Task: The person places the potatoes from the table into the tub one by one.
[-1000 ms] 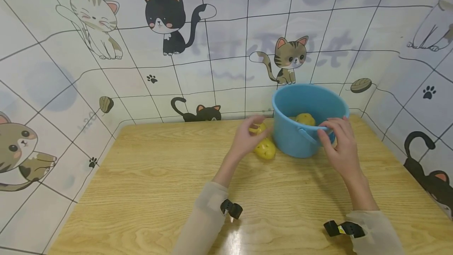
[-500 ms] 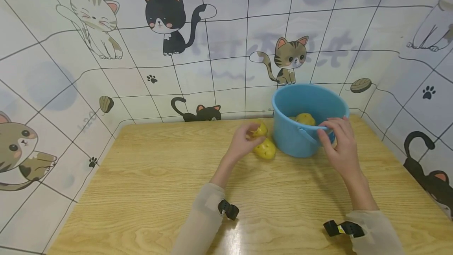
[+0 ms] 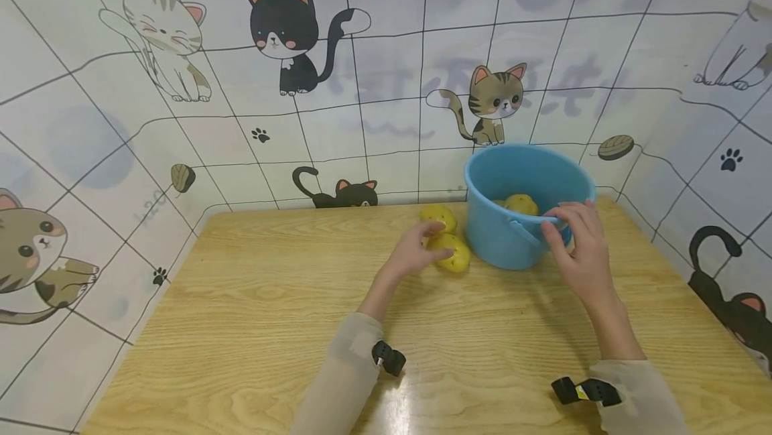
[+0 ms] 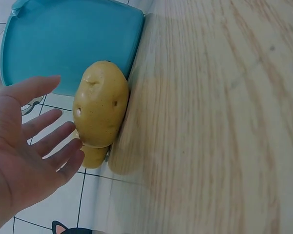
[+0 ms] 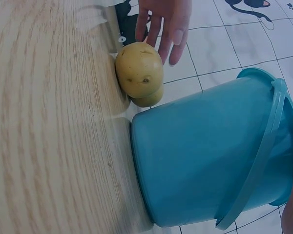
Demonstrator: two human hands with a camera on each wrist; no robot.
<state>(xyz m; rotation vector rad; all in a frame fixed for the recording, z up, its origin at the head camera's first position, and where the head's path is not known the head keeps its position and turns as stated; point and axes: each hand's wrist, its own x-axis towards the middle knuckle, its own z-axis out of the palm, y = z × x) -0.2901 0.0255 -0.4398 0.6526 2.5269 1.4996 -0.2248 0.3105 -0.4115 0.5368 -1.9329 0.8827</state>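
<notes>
The left hand is loosely open, its thumb well apart from four gently bent, spread fingers, and it has hold of nothing. It reaches about a smooth, yellow, oval potato lying on the wood-grain table; the fingertips are right at the potato's side in the left wrist view, though whether they touch it cannot be told. A second yellow, rounded potato lies just behind the first, both just to the left of a round, light-blue plastic bucket.

The right hand grips the bucket's near right rim, fingers hooked over the edge and thumb against the outside. The bucket stands upright, its blue curved handle hanging down the near side. Inside it sits another yellow potato, with part of one more beside it.
</notes>
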